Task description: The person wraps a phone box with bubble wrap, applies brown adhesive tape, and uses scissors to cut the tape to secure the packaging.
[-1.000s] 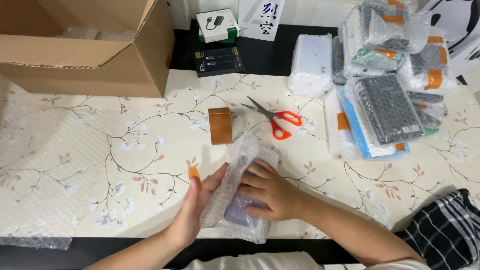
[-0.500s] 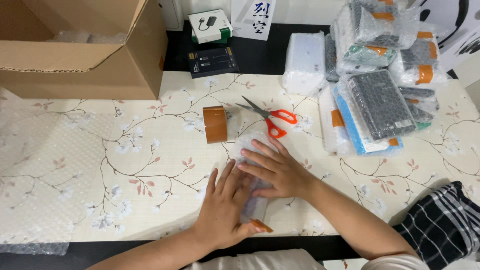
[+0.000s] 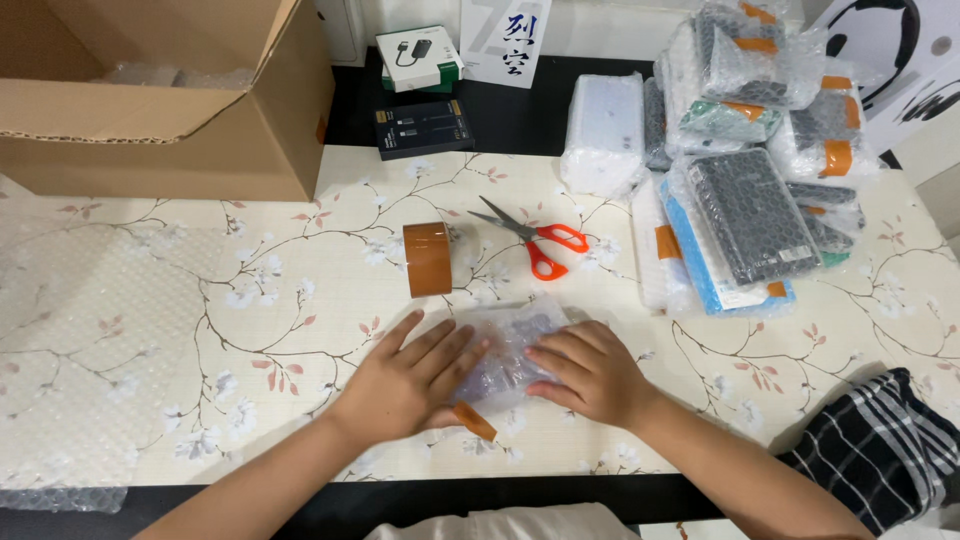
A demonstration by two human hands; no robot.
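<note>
A small parcel wrapped in clear bubble wrap point(image 3: 508, 350) lies flat on the flowered table. My left hand point(image 3: 410, 382) presses on its left side with fingers spread. My right hand point(image 3: 590, 370) rests flat on its right side. A strip of brown tape point(image 3: 473, 421) sticks out from under my left hand near the parcel's front edge. A roll of brown tape point(image 3: 428, 259) stands just behind the parcel. Orange-handled scissors point(image 3: 540, 243) lie to the right of the roll.
An open cardboard box point(image 3: 170, 110) stands at the back left. A heap of bubble-wrapped parcels point(image 3: 745, 150) fills the back right. Two small product boxes point(image 3: 420, 95) sit on the dark strip behind. A sheet of bubble wrap point(image 3: 90, 350) covers the table's left part.
The parcel was held up between both hands. It now lies flat on the table with both hands pressing on it.
</note>
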